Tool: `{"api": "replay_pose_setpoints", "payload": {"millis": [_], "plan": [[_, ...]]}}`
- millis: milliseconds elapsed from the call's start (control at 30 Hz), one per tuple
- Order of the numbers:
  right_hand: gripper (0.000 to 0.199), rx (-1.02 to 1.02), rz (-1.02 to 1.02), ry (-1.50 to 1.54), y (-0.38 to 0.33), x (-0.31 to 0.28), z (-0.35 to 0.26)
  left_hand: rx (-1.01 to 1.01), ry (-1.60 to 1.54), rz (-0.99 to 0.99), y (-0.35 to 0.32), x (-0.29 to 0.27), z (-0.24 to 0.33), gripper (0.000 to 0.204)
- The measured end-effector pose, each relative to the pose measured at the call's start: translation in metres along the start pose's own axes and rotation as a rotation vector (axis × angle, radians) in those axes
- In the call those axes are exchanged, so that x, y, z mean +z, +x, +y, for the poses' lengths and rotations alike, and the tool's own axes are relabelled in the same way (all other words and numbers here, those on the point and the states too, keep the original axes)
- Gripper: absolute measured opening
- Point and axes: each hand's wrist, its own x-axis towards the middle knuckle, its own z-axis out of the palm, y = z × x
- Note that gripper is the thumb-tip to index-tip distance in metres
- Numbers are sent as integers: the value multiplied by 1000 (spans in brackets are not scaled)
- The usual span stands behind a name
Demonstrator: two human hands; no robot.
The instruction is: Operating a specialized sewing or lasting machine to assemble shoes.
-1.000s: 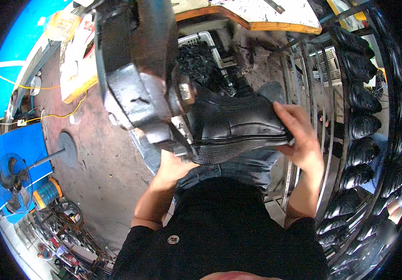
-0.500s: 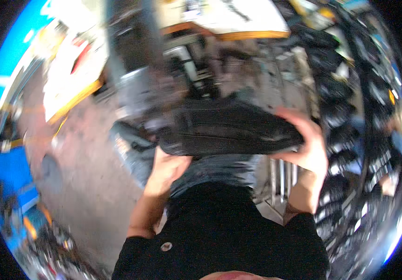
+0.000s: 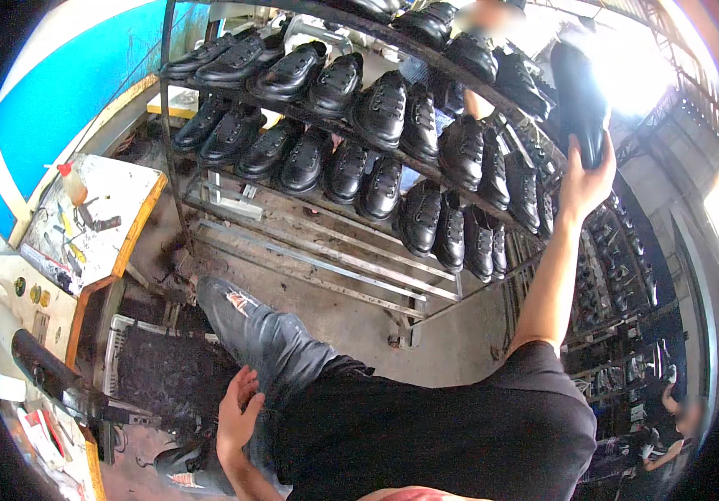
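Observation:
My right hand (image 3: 586, 179) is raised at the upper right, closed around one end of a black shoe (image 3: 581, 92). The shoe stands nearly upright above the hand, its upper end against bright light. Just left of it is a metal rack (image 3: 317, 113) with rows of black lace-up shoes (image 3: 380, 108). My left hand (image 3: 240, 413) rests low beside my thigh in torn grey jeans (image 3: 280, 334). Its fingers are loosely bent and apart, with nothing in them.
At the left stands a yellow-edged workbench (image 3: 117, 188) with tools and a bottle (image 3: 73, 188). A machine arm (image 3: 50, 367) and a dark crate (image 3: 167, 367) are nearby. More shoe racks (image 3: 610, 275) line the right, where another person (image 3: 668, 442) works. Someone is partly hidden behind the rack.
My view has turned toward the rack. Earlier both hands held a black shoe before me; now the left hand is off it and the right holds a shoe up high.

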Motion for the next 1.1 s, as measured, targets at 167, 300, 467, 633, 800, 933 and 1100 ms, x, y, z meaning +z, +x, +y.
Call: {"api": "replay_pose_setpoints", "payload": {"millis": [167,300,467,633,800,933,1100], "plan": [[53,-289,-564,-263,44,50,110,89,74,1,1,5,0,57],[55,6,-675,286,40,69,163,115,106,34,2,8,7,57],[52,-209,-495,-258,15,30,193,55,-7,83,-4,8,-8,56],[56,-272,-695,-118,41,10,190,23,-22,59,-1,10,-7,55],[71,320,-82,66,37,22,209,51,103,38,4,11,8,52],[55,54,75,163,8,37,55,47,101,151,-15,11,9,51],[42,490,-249,1300,-63,20,-33,183,101,174,7,7,25,54]]}}
